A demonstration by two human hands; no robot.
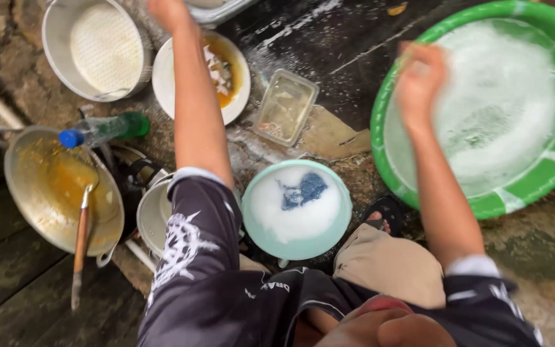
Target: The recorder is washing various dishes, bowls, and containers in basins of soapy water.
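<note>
Currently, the right hand (419,77) is blurred over the foam-filled green basin (393,160); its grip cannot be told. Left hand (169,14) reaches past the sauce-stained white plate (162,80), fingers out of frame. Soapy teal bowl (297,241) sits between the arms.

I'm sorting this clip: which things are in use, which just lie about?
In use: right hand at the green basin of suds; left hand above the dirty plate.
Lying about: small foam bowl, clear tub, wok, bottle.
</note>
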